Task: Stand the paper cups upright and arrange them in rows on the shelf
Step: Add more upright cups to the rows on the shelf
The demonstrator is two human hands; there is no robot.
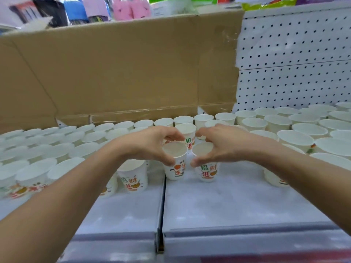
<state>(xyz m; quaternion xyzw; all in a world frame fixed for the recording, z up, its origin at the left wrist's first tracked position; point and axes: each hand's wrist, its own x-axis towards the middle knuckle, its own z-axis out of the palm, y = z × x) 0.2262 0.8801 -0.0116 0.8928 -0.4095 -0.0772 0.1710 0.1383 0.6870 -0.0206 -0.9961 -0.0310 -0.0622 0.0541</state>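
Two upright white paper cups with red and green print stand side by side at the middle of the white shelf point(218, 202). My left hand point(150, 144) grips the rim of the left cup point(175, 168) between thumb and fingers. My right hand point(220, 147) grips the rim of the right cup point(207, 170) the same way. Another upright cup point(187, 132) stands just behind them, between my hands. Several rows of upright cups point(57, 149) fill the shelf to the left, and more upright cups point(303, 130) fill the right.
A brown cardboard sheet point(121, 69) leans against the back of the shelf. White pegboard point(294, 63) shows at the back right. A seam point(161, 215) splits the shelf into two panels. Bare shelf surface lies in front of the held cups.
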